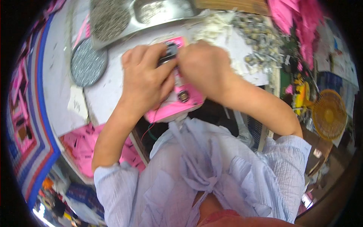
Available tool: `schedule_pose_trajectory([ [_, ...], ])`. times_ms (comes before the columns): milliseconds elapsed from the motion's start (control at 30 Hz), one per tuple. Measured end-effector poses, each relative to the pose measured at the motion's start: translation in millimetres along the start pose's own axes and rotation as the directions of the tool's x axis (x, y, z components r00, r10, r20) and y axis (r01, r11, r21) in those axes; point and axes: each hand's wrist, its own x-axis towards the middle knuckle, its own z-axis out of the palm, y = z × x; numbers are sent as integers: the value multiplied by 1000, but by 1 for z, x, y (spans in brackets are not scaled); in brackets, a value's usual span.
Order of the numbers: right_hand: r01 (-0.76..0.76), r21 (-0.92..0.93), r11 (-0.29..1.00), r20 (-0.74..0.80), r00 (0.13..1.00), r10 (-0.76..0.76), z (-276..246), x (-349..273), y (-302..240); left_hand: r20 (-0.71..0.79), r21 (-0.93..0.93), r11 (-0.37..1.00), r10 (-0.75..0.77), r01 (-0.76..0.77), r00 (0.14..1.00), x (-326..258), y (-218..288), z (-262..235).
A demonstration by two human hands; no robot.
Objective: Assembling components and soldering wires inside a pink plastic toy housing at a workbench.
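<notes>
- Landmark = pink card (177, 99), a flat pink sheet w/ round metal snaps on it, sitting at the near edge of the white table (109, 81), right over my lap.
- My left hand (145, 77) is closed over the card's left side, thumb and fingers pinching a small dark metal part (171, 53) at its top end.
- My right hand (206, 66) is curled shut at the card's top right, fingertips meeting the left ones on that same part; can't tell exactly what's pinched, fingers hide it.
- Handling guess: card looks thin, light, bendy – hold by the edges, support from below. Metal bits tiny, hard, prob slippery; fingertip pinch only.
- Left of card: round tin of silvery pieces (87, 63); beyond it, metal tray (124, 15) w/ more of them.
- Right of card & farther back: heap of small snap parts (261, 41), then pink stuff (295, 15).
- Below-left of card: stack of pink sheets (81, 145).
- Far right of card: yellow fan (329, 113).
</notes>
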Motion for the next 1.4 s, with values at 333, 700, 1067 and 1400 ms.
schedule_pose_trajectory([
  [333,-14,71,997,260,966,-5,-26,-11,13,71,-104,994,-11,18,997,18,-6,0],
  [700,-658,-219,720,129,712,690,-4,-62,410,122,-323,945,-2,42,993,40,-17,2],
  [1067,-337,763,552,-452,333,828,-62,-86,424,285,-176,973,-95,149,954,59,-12,-4],
  [1400,-351,619,702,-660,251,708,-98,-54,414,104,-201,977,-53,73,993,44,-12,0],
])
